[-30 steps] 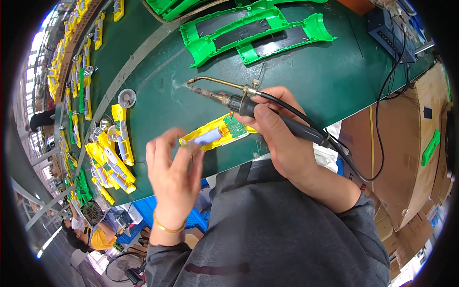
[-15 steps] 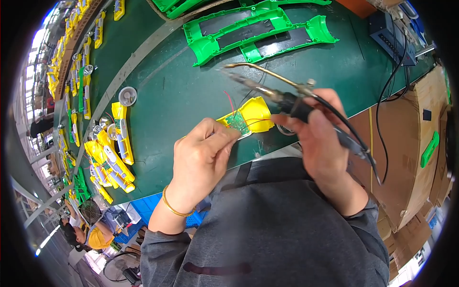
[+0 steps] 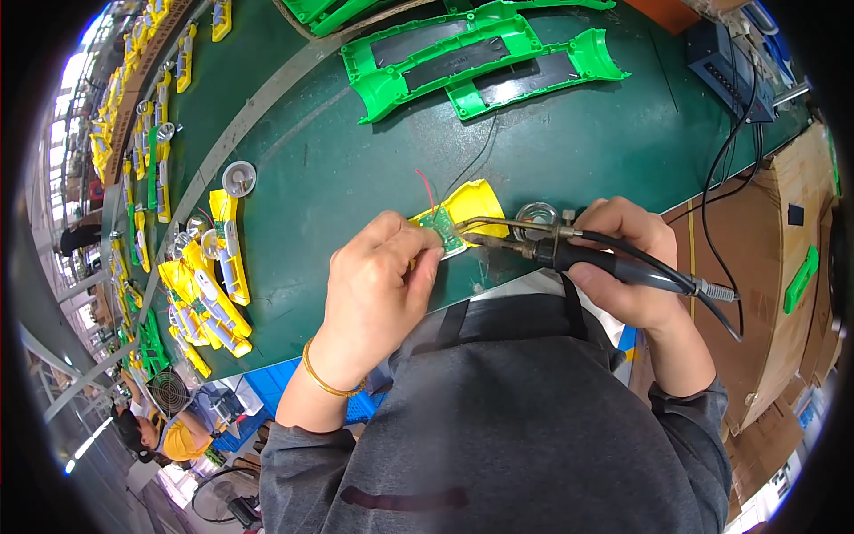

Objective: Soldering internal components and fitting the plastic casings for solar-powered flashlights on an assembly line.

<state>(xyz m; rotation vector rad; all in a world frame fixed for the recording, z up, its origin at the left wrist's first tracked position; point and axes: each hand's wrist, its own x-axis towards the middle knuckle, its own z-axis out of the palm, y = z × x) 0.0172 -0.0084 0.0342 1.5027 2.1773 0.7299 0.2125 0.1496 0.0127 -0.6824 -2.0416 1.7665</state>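
My left hand (image 3: 378, 276) pinches at the near left edge of a small green circuit board (image 3: 442, 230), which sits in a yellow plastic housing (image 3: 480, 206). What exactly lies between its fingertips is hidden. A red wire (image 3: 427, 189) and a dark wire rise from the board. My right hand (image 3: 632, 254) is closed round the black handle of a soldering iron (image 3: 556, 253) with a curved metal feed tube clamped alongside. The iron's tip points left and reaches the board's right side; whether it touches is too small to tell. Behind the iron lies a clear round lens (image 3: 537, 216).
Green plastic frames (image 3: 485, 67) lie at the far side of the green table. Yellow housings (image 3: 205, 289) with lamp cups are heaped at the left. A blue control box (image 3: 725, 76) with black cables stands far right, beside cardboard (image 3: 747, 267). Another person (image 3: 182, 440) is at lower left.
My right hand has turned and lowered the soldering iron, bringing its tip from above the table down to the circuit board. My left hand stays nearly in place.
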